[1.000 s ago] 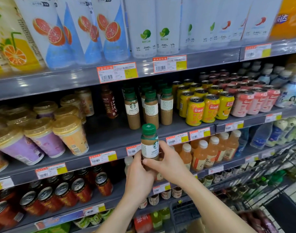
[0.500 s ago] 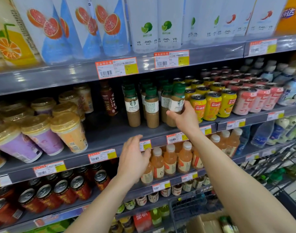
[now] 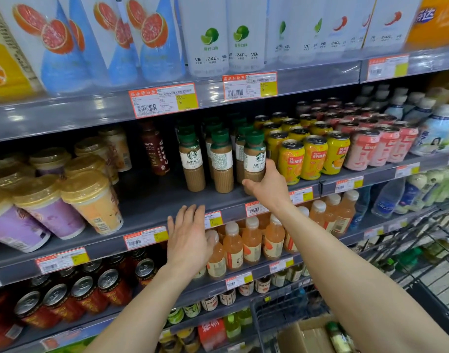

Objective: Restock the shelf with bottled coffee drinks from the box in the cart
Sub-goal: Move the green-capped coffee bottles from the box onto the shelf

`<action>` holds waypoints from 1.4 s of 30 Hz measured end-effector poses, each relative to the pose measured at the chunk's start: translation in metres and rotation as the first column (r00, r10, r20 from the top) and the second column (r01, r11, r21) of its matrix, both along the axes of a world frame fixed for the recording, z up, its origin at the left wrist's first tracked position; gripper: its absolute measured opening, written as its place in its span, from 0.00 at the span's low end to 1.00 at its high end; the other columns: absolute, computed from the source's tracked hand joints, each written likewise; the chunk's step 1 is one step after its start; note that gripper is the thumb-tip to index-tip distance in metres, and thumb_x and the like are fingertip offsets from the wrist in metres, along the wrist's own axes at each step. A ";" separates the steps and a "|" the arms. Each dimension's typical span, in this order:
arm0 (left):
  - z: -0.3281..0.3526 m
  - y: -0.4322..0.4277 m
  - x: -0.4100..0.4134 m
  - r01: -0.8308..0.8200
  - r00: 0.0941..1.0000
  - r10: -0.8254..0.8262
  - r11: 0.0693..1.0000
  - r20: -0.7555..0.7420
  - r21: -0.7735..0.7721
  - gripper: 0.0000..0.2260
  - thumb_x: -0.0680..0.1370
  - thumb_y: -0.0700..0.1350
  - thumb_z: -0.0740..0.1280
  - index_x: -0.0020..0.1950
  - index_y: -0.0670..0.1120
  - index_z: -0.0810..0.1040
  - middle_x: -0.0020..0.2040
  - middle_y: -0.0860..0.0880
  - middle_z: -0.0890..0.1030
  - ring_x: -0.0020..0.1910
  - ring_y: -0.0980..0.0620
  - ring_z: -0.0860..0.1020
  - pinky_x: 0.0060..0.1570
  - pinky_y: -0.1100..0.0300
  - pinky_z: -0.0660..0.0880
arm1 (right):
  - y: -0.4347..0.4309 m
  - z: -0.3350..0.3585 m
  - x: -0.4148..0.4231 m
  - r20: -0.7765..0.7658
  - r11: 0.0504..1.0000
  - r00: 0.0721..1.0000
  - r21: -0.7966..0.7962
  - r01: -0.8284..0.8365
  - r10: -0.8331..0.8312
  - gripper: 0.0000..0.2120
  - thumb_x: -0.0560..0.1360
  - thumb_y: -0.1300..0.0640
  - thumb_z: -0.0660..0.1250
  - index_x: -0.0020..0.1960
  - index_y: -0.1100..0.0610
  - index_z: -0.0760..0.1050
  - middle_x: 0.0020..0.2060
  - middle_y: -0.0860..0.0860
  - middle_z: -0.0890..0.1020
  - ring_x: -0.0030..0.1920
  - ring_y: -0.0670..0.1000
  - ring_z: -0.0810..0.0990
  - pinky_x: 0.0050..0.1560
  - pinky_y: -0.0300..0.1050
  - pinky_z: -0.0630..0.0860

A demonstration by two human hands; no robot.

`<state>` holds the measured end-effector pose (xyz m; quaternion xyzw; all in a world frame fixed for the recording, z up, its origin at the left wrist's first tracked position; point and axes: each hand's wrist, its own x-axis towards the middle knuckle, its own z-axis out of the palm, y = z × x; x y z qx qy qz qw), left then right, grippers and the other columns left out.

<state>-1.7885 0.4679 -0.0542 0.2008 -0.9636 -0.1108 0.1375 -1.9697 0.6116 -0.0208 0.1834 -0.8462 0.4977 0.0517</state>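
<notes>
Several green-capped bottled coffee drinks (image 3: 193,159) stand in rows on the grey middle shelf (image 3: 147,207). My right hand (image 3: 268,186) grips the lower body of the rightmost front coffee bottle (image 3: 254,155), which stands upright at the shelf front beside the yellow cans. My left hand (image 3: 189,240) hangs in front of the shelf edge with fingers straight and spread, holding nothing. At the bottom right, the cardboard box (image 3: 302,335) sits in the cart (image 3: 422,253), with one more green-capped bottle (image 3: 339,336) showing in it.
Yellow cans (image 3: 312,156) and pink cans (image 3: 378,146) crowd the shelf right of the coffee. A dark brown bottle (image 3: 156,149) and lidded cups (image 3: 91,197) stand left. Orange juice bottles (image 3: 251,240) fill the shelf below. Bare shelf lies in front of the brown bottle.
My right hand carried the coffee bottle up from chest height and set it on the shelf beside the yellow cans. My left hand let go of it and stayed near the shelf edge.
</notes>
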 end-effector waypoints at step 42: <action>0.001 0.007 -0.001 -0.013 0.999 0.013 1.000 -0.031 0.015 0.32 0.80 0.54 0.65 0.80 0.46 0.58 0.80 0.46 0.60 0.81 0.44 0.50 0.78 0.42 0.49 | -0.001 0.002 0.004 -0.039 1.000 0.999 0.016 0.016 -0.016 0.38 0.70 0.49 0.78 0.73 0.57 0.64 0.66 0.53 0.77 0.66 0.54 0.76 0.59 0.44 0.74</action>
